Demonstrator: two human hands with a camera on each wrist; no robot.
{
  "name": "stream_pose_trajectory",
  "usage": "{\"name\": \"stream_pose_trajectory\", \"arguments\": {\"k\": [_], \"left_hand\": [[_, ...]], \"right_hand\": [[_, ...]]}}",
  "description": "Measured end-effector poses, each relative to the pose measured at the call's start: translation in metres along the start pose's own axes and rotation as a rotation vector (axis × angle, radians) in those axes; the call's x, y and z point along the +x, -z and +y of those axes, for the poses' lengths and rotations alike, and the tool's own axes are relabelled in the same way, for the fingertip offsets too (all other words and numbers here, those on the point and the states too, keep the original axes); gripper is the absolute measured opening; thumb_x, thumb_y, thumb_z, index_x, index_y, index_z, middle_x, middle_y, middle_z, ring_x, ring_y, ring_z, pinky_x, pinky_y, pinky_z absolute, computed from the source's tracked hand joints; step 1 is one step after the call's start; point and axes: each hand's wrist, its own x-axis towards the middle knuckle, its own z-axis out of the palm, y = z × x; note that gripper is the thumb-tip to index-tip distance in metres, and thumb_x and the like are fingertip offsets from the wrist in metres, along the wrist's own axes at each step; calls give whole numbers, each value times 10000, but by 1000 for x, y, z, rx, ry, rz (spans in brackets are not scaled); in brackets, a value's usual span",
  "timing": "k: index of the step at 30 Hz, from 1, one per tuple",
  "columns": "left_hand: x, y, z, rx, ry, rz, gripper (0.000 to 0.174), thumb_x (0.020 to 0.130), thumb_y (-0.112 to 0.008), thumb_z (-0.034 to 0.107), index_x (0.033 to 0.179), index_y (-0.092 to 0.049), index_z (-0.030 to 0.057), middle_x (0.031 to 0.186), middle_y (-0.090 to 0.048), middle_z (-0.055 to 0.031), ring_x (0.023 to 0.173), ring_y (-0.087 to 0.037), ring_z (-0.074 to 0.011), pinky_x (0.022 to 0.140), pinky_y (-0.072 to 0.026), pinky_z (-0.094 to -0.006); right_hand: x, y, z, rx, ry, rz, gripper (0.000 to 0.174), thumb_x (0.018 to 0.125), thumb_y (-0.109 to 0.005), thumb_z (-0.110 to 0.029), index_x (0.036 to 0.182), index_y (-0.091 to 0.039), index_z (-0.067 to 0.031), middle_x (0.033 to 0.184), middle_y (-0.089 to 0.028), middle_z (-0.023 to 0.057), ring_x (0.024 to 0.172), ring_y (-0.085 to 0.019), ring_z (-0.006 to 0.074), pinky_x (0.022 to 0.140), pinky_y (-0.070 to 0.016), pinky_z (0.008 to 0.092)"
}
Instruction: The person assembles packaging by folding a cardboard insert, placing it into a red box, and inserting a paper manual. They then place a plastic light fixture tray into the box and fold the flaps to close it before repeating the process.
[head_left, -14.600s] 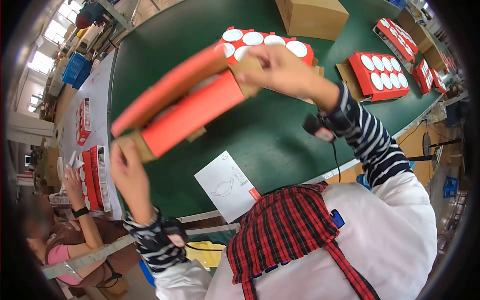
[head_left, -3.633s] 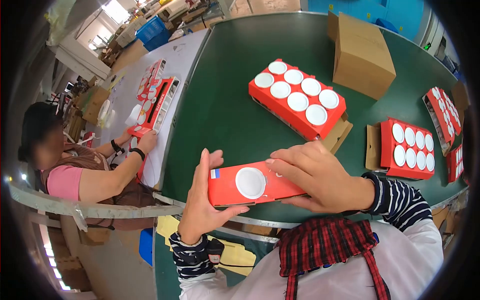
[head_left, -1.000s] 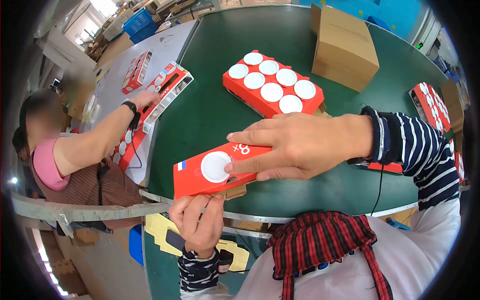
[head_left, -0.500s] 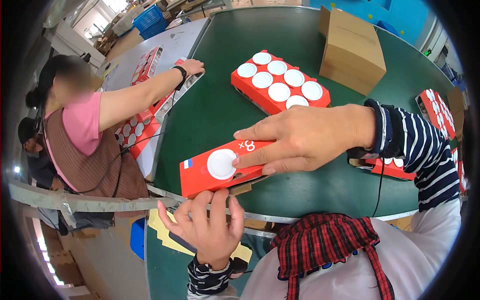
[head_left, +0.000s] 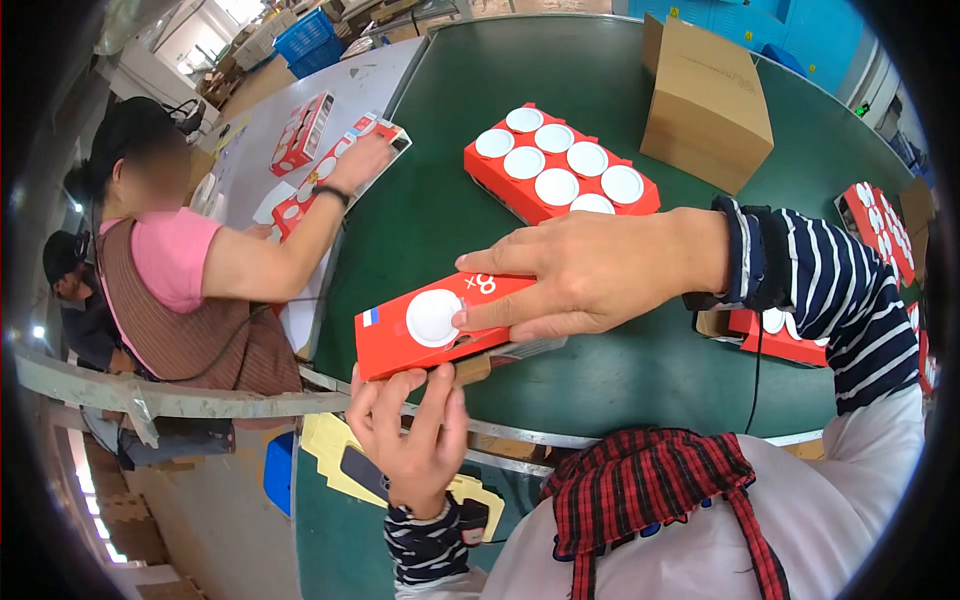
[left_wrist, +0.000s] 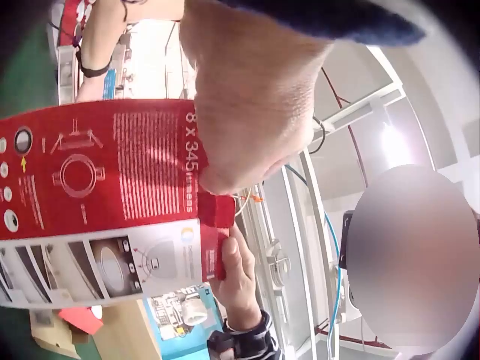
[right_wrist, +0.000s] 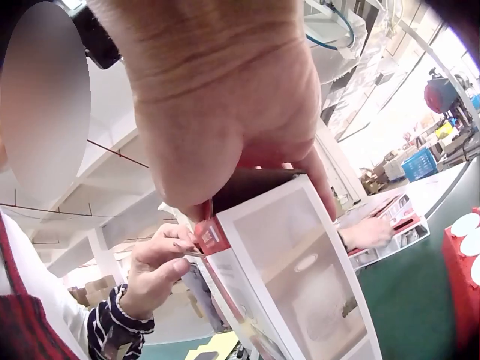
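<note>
A red cardboard box (head_left: pixel 385 335) with a white round disc (head_left: pixel 434 318) and a printed "8x" is tilted low over the table's near edge. My right hand (head_left: pixel 590 270) grips it from above, with fingers spread over its top and fingertips at the disc. At the box's lower near edge, my left hand (head_left: pixel 410 435) touches it with its fingertips, palm up, thumb apart. A tan flap (head_left: pixel 472 370) sticks out there. In the left wrist view, the printed side (left_wrist: pixel 135 161) shows lamp drawings; in the right wrist view, a white-framed picture panel (right_wrist: pixel 300 262) faces the camera.
A red box (head_left: pixel 560 165) with rows of white discs stands ahead on the green table (head_left: pixel 470 70). A brown carton (head_left: pixel 705 120) is behind it. More red boxes (head_left: pixel 875 225) lie right. Another person (head_left: pixel 250 240) works left. Yellow sheets (head_left: pixel 325 450) lie below.
Since one second ago, my left hand has stopped pinching the near edge and spread its fingers. Long before, both hands held up a red box piece with its cardboard ends out. The other person's arm shifted.
</note>
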Motion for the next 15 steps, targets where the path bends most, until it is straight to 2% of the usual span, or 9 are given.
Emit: {"name": "stream_pose_trajectory", "arguments": {"k": [3,4,7,8,9,10,12,13,15], "left_hand": [[1,5,-26,-163,-95,20,340,626,-755,3,946,-708,109,985,-565,-35,994,-503,-276,929,-433,-471],[1,4,-31,-172,-54,74,374,613,-782,19,968,-690,94,1005,-587,-49,992,-530,-294,931,-429,-466],[17,12,-42,-102,-53,-12,425,611,-805,73,1012,-664,84,1073,-595,-63,1020,-541,-322,939,-423,-460],[11,7,-53,-297,-13,-34,475,604,-820,126,1045,-649,78,1135,-595,-81,1097,-525,-355,961,-407,-472],[10,2,-57,-306,-18,-37,475,604,-820,126,1045,-649,78,1135,-595,-81,1097,-525,-355,961,-407,-472],[9,-2,-59,-381,15,-23,467,620,-815,130,1052,-646,78,1140,-596,-91,1115,-519,-362,974,-400,-476],[0,-16,-67,-517,43,8,431,694,-792,148,1082,-620,75,1201,-560,-126,1172,-494,-354,1011,-384,-468],[-2,-24,-67,-525,48,16,431,694,-792,148,1082,-620,75,1201,-560,-126,1172,-494,-354,1011,-384,-468],[-8,-36,-62,-667,115,79,419,788,-715,113,1166,-542,64,1279,-483,-137,1221,-447,-323,1044,-350,-442]], "right_hand": [[4,4,-2,-11,23,4,365,923,-515,-264,1264,-531,-134,1187,-530,266,946,-613,376,779,-533,435],[4,5,0,-12,21,5,365,923,-515,-264,1264,-531,-134,1187,-530,266,946,-613,376,779,-533,435],[5,14,5,15,31,-99,392,908,-533,-271,1277,-527,-140,1242,-499,273,993,-594,392,806,-524,442],[3,19,7,101,25,-150,401,906,-536,-271,1286,-522,-143,1268,-481,274,1023,-582,393,818,-518,441],[2,22,7,190,16,-201,411,904,-539,-271,1295,-518,-146,1295,-462,275,1053,-569,395,830,-511,439],[-3,18,10,190,5,-204,411,904,-539,-271,1295,-518,-146,1295,-462,275,1053,-569,395,830,-511,439],[-14,6,17,294,64,-34,420,911,-538,-290,1311,-510,-164,1333,-434,270,1104,-544,384,854,-496,433],[-17,5,19,292,62,-46,420,911,-538,-290,1311,-510,-164,1333,-434,270,1104,-544,384,854,-496,433],[-21,-3,17,222,-2,36,407,927,-525,-291,1320,-505,-188,1333,-442,253,1072,-548,362,862,-492,412]]}}
